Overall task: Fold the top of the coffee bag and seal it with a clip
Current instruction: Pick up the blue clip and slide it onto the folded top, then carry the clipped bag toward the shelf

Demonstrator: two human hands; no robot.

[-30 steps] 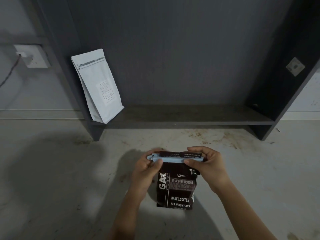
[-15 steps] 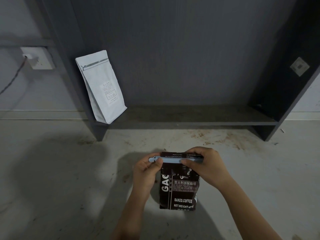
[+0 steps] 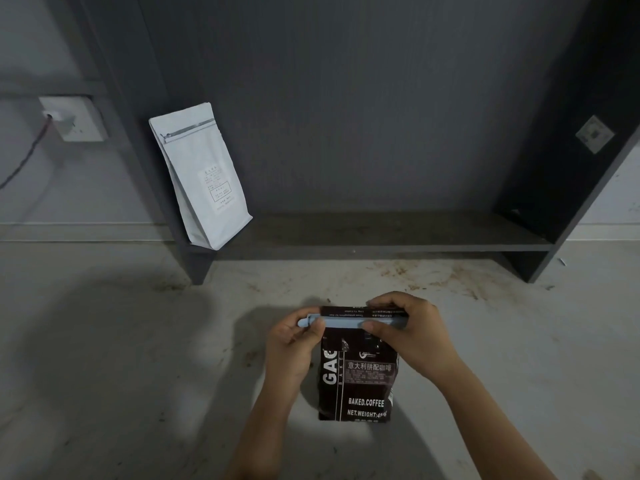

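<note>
A dark brown coffee bag [image 3: 356, 382] with white lettering stands upright on the pale floor in front of me. Its top is folded over, and a long light-blue clip [image 3: 346, 321] lies horizontally across the fold. My left hand [image 3: 292, 344] pinches the clip's left end, thumb in front. My right hand [image 3: 408, 330] grips the clip's right end and the folded bag top, thumb pressed on the front of the clip. The right end of the clip is hidden under my fingers.
A pale blue-white pouch [image 3: 201, 174] leans upright at the left end of a low dark shelf [image 3: 381, 237]. A wall socket [image 3: 74, 119] with a plugged cable is at the left. The floor [image 3: 121, 358] carries brown stains near the shelf.
Both hands stay on the clip and bag top. My right thumb has slid a little further over the clip; the view has shifted slightly.
</note>
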